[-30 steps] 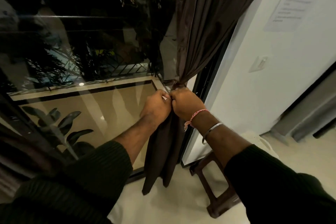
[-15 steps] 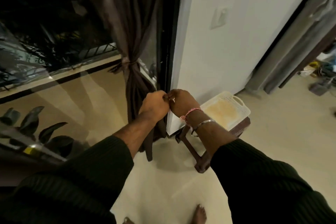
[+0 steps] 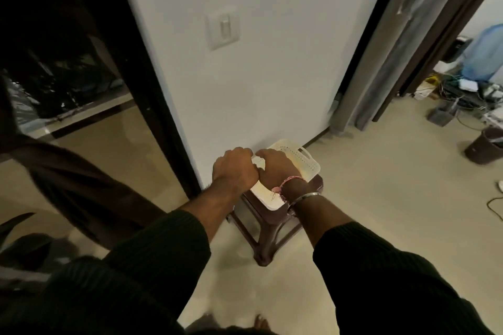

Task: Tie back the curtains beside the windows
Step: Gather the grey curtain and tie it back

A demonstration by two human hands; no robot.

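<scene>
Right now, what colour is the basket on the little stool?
The basket is white, with small holes in it, seen best in the head view.

Glossy floor tiles point(image 3: 381, 198), perforated plastic tray point(image 3: 304, 158)

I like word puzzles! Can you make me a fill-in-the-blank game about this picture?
1. The white tray sits on a brown ____.
2. The light switch is on the white ____.
3. The pink thread band and the silver bangle are on the person's ____ wrist.
4. The two hands, left hand and right hand, are closed into ____, side by side.

Missing words: stool; wall; right; fists
</scene>
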